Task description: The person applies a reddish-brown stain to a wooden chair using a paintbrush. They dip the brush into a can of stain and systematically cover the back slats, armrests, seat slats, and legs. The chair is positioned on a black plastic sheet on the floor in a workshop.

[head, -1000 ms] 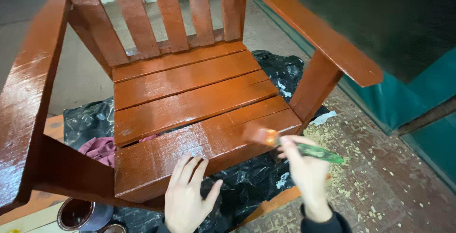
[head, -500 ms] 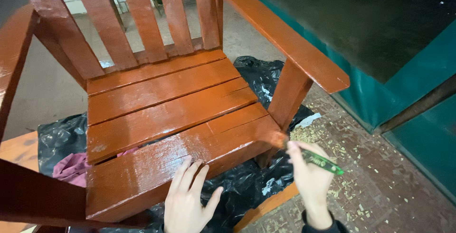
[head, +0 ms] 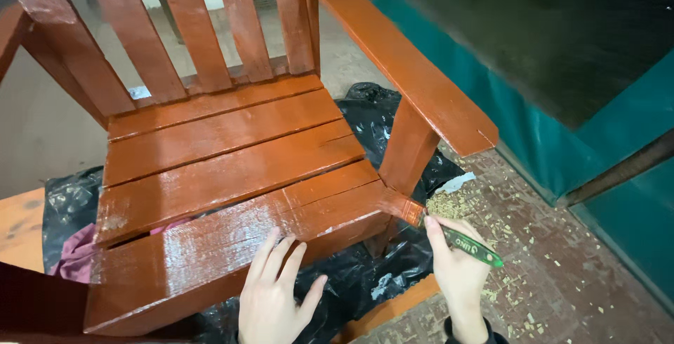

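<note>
A wooden chair with a slatted seat and slatted back stands in the middle of the view, and its surface is red-brown and glossy, as if wet with paint. The left hand lies flat on the front slat of the seat, near the front edge, with the fingers stretched and a little apart and the thumb pointing to the right; it holds nothing. The right hand is just beside the front right corner of the seat, below the right armrest, and its fingers are closed around the green handle of a paintbrush. The bristles of the brush are covered with the same red-brown colour and they touch the corner of the seat where the front slat meets the upright support under the armrest. Under the chair lies a black plastic sheet, wrinkled and shiny, and a piece of pink cloth shows on it at the left side, under the seat. To the right the floor is of brick, with many small pale shavings spread on it. A teal wall runs along the right side of the view, well apart from the hands.
</note>
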